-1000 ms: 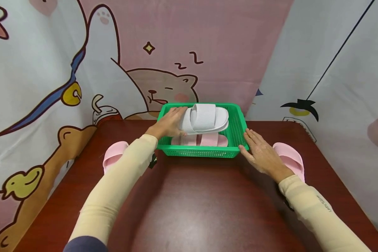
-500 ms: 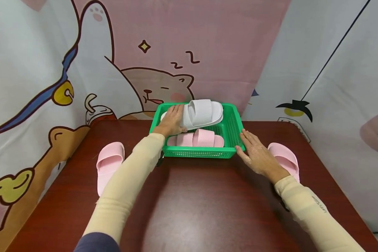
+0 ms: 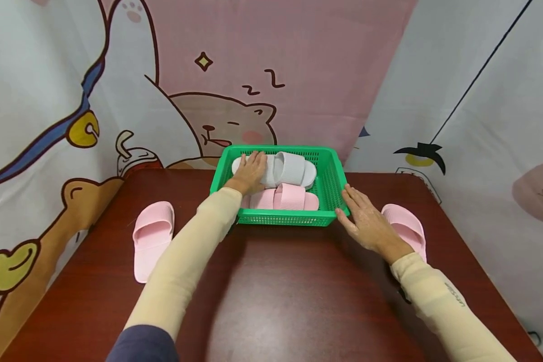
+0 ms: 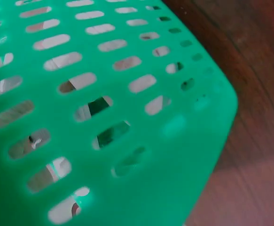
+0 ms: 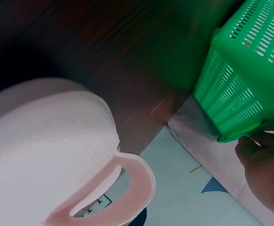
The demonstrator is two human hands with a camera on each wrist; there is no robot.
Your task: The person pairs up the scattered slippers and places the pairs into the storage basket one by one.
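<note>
A white slipper [image 3: 289,168] lies in the green basket [image 3: 294,219], behind a pink slipper [image 3: 291,197] that is also inside. My left hand [image 3: 251,173] rests over the heel half of the white slipper, fingers spread and pointing forward. The basket's right rim meets the extended fingers of my right hand [image 3: 364,221]. In the right wrist view, that hand [image 5: 268,169] touches the edge of the basket [image 5: 240,94]. Only the basket's perforated wall [image 4: 141,117] fills the left wrist view; the left hand is hidden there.
A pink slipper [image 3: 153,241] stands on the brown table [image 3: 271,301] at the left. Another pink slipper [image 3: 406,230] is on the right, partly behind my right wrist, and looms large in the right wrist view. A printed cloth [image 3: 326,75] hangs behind the table.
My left hand has lowered the white slipper into the basket behind the pink one, and its fingers have spread. My right hand has stayed at the basket's right rim.
</note>
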